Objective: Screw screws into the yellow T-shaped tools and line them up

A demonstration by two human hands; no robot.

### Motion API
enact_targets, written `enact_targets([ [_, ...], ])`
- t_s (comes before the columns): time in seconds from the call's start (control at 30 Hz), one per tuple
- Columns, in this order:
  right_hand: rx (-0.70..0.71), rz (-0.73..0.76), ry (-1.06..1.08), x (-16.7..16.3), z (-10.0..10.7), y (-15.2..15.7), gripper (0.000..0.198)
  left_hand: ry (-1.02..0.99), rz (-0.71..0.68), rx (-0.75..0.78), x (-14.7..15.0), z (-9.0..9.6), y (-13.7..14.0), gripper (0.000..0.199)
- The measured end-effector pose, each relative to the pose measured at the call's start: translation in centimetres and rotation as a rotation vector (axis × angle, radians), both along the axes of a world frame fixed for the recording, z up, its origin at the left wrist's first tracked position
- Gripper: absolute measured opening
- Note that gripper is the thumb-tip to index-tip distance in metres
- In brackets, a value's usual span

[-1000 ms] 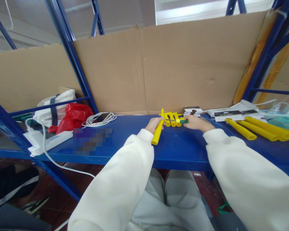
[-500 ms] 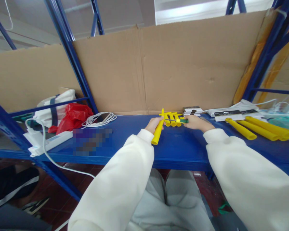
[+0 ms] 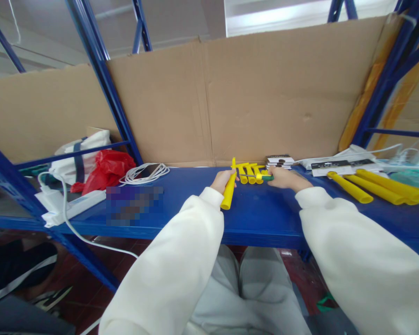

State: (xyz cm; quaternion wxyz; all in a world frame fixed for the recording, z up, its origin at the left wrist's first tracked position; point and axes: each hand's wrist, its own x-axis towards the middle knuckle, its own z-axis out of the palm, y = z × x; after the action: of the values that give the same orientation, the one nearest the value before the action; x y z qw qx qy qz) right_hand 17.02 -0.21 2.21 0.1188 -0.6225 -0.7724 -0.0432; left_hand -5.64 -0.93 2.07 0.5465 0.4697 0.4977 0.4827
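Observation:
My left hand (image 3: 220, 180) is wrapped round a yellow plastic tube (image 3: 227, 198), which is tilted with its open end toward me and its narrower top pointing to the back. A screwdriver (image 3: 266, 177) with a green and yellow handle is gripped in my right hand (image 3: 282, 178). Its thin shaft points left toward the upper part of the held tube; whether the tip touches is too small to tell. Just behind the shaft, several short yellow T-shaped pieces (image 3: 243, 173) lie side by side on the blue shelf (image 3: 261, 214).
Stacked black-and-white cards (image 3: 279, 161) stand at the back, behind my right hand. Further right lie several long yellow tubes (image 3: 377, 188) and labelled packets (image 3: 331, 167). On the left are a coiled white cable (image 3: 145, 173), a red plastic bag (image 3: 108, 170) and a white power strip (image 3: 73, 207). Cardboard (image 3: 258, 97) walls the back.
The held yellow tube has turned slightly in my left hand, its top now looking narrower and shifted a little left. The screwdriver handle has rotated slightly in my right hand.

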Motion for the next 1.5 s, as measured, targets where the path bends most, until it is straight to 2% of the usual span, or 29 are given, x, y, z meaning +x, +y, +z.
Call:
enact_targets([
  [0.23, -0.059, 0.162, 0.094, 0.1, -0.6, 0.4, 0.02, -0.034, -0.03, 0.031, 0.0, 0.0, 0.1, 0.023],
  [0.63, -0.112, 0.205, 0.077, 0.0, -0.6, 0.0, 0.02, -0.027, -0.049, 0.015, 0.1, 0.0, 0.1, 0.026],
  [0.77, -0.116, 0.226, 0.099, -0.1, -0.6, 0.0, 0.02, -0.028, -0.102, 0.026, 0.2, 0.1, -0.1, 0.029],
  [0.97, -0.202, 0.266, 0.209, -0.2, -1.1, 0.7, 0.014, -0.031, -0.189, 0.064, 0.5, -0.1, -0.3, 0.025],
  [1.03, -0.174, 0.314, 0.294, -0.6, -1.3, 1.0, 0.01, -0.013, -0.212, 0.059, 0.6, 0.1, -0.4, 0.022],
  [1.2, 0.073, 0.349, 0.503, -2.2, -1.5, 1.0, 0.01, 0.016, -0.304, 0.056, 1.0, 0.6, -1.1, 0.021],
  [1.5, 0.113, 0.339, 0.547, -2.9, -1.5, 0.9, 0.006, 0.036, -0.354, 0.093, 1.4, 0.4, -1.2, 0.016],
])
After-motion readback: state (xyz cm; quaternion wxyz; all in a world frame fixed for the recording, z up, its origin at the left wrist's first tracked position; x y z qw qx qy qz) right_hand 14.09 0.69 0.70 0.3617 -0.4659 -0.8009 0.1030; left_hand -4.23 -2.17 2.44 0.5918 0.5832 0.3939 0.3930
